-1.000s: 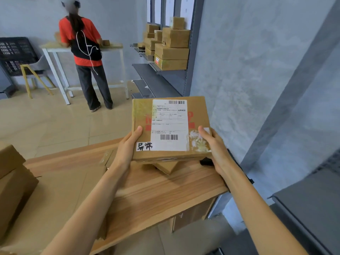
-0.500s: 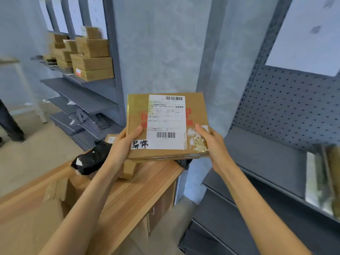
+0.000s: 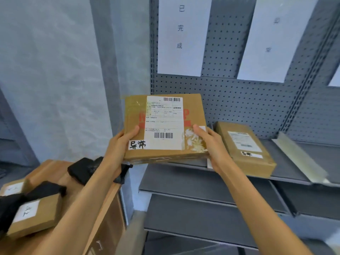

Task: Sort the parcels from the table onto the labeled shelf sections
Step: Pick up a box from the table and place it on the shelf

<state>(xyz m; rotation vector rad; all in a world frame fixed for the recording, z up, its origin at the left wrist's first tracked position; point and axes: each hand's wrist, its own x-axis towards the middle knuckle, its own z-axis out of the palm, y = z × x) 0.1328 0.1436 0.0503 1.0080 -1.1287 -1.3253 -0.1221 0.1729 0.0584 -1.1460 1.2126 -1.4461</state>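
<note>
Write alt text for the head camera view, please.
Both hands, left hand and right hand, hold a labelled cardboard parcel before a grey shelf, where a similar parcel lies. More parcels sit on the wooden table.

The only view comes from the person's head, wide-angled, looking forward and down along both forearms, close over the held parcel [image 3: 164, 126], facing the grey pegboard shelf [image 3: 287, 173] with the wooden table [image 3: 103, 214] at lower left
</note>
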